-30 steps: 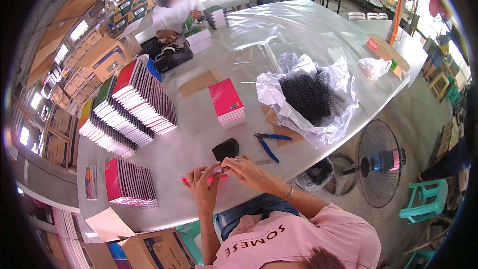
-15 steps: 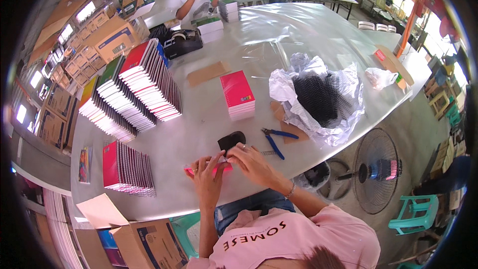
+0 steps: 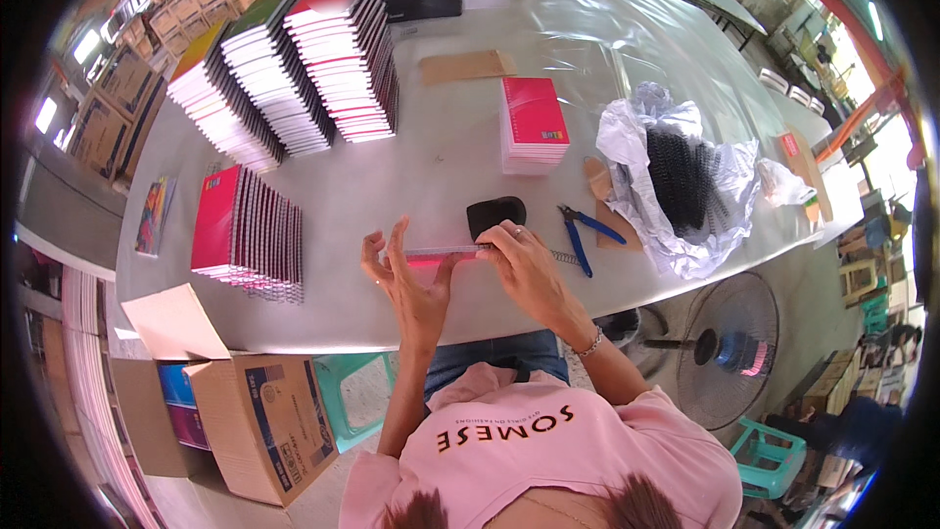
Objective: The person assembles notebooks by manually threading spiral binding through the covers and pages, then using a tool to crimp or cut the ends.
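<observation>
A thin pink notebook (image 3: 427, 261) stands on edge in front of me, its punched spine edge upward. My left hand (image 3: 413, 296) steadies it at the left end, thumb against the near side and index finger raised. At the other end, the fingers of my right hand (image 3: 529, 272) pinch a wire binding coil (image 3: 565, 258), which trails out to the right along the table. My fingertips hide where coil and spine meet. Just beyond the right hand lies a black pad (image 3: 494, 215). Blue-handled cutting pliers (image 3: 590, 235) rest open to its right.
Crumpled white paper (image 3: 627, 152) holds many black coils (image 3: 681, 181) at right. A pink notebook stack (image 3: 534, 127) stands mid-table; taller stacks (image 3: 343, 59) and a shorter pink one (image 3: 220, 220) are left. An open carton (image 3: 259, 421) sits below the table edge, a fan (image 3: 729, 348) at right.
My view has tilted down. The left hand has opened out, its index finger now raised, and the notebook's spine edge shows more. My right hand stays at the notebook's right end.
</observation>
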`<state>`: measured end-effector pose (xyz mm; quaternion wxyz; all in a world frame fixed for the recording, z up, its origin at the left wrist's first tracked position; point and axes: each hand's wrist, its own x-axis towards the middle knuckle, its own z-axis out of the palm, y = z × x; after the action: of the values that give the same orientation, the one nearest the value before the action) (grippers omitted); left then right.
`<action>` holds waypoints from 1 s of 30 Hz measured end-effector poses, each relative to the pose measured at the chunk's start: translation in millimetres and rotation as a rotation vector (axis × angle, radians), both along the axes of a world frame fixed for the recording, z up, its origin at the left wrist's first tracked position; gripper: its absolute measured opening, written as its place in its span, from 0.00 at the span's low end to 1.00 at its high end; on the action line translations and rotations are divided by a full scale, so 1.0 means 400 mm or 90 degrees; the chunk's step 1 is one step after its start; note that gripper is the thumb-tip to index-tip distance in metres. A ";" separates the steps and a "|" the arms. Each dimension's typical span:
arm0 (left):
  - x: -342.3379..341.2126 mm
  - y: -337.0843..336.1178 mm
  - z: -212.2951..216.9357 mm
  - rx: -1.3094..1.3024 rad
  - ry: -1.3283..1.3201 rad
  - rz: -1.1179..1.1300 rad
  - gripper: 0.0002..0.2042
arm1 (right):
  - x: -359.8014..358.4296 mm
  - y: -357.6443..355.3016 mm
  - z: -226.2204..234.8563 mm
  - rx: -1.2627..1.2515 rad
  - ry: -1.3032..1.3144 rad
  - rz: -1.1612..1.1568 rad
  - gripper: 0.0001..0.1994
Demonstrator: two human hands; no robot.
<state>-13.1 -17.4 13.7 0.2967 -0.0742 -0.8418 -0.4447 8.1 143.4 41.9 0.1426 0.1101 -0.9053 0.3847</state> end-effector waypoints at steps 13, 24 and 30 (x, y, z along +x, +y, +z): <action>-0.029 -0.137 -0.013 -0.003 -0.099 -0.221 0.29 | -0.088 0.064 -0.098 0.159 -0.065 -0.076 0.30; -0.018 -0.114 -0.066 0.079 -0.132 -0.203 0.44 | -0.079 0.131 -0.046 -0.610 -0.444 0.306 0.19; -0.026 -0.110 -0.073 0.043 -0.114 -0.207 0.43 | -0.056 0.138 -0.004 -0.366 -0.409 0.432 0.20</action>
<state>-23.6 -61.5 -15.5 0.1468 -0.1594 -0.8264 -0.5197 -14.5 198.8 40.5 -0.2485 0.2296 -0.6753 0.6554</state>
